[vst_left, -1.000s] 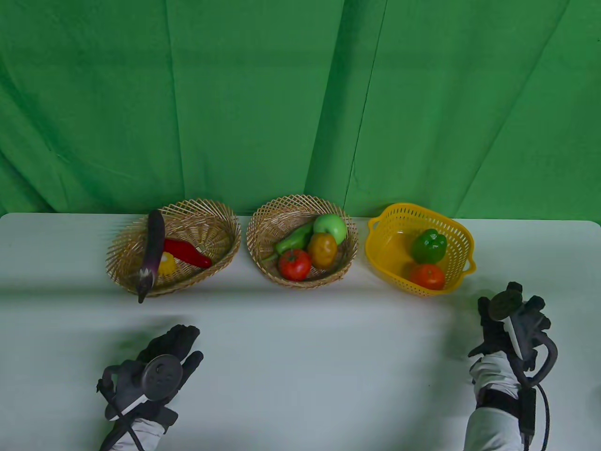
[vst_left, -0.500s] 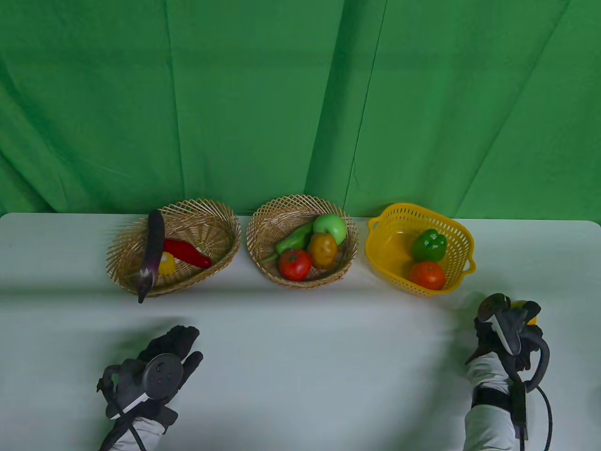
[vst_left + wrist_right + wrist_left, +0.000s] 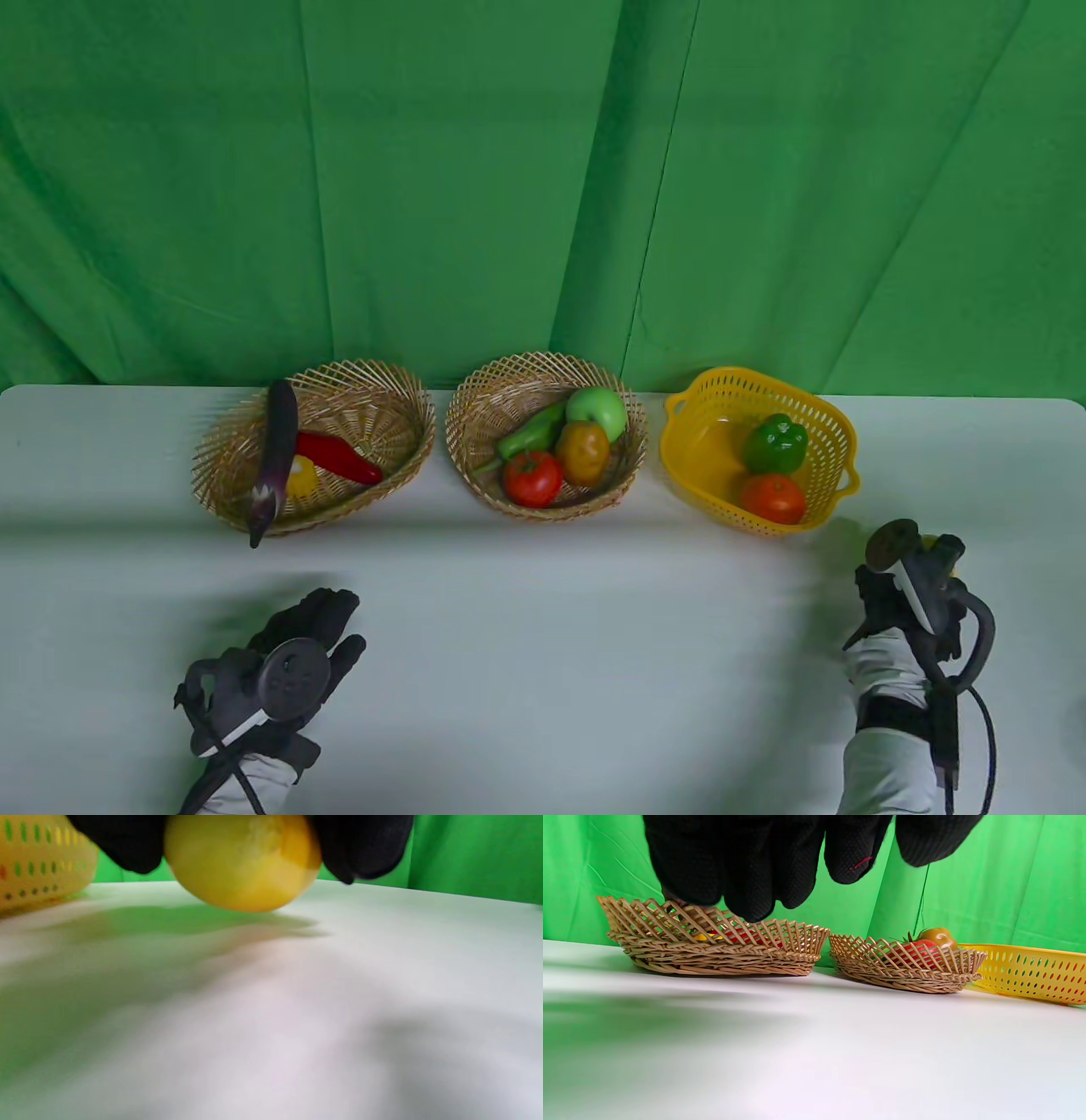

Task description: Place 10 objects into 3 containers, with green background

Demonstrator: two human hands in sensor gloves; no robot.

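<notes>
My right hand (image 3: pixel 912 586) curls its fingers (image 3: pixel 360 844) round the yellow fruit (image 3: pixel 242 859), just off the worktop (image 3: pixel 543 645); next, into the yellow basket (image 3: pixel 704 424). Left hand (image 3: pixel 288 658) idle, fingers relaxed.

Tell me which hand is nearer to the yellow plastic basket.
Right. The right hand is just in front of the yellow plastic basket's near right corner, holding a yellow fruit. The left hand rests far off, before the left wicker basket.

Three baskets (image 3: pixel 543 441) side by side
</notes>
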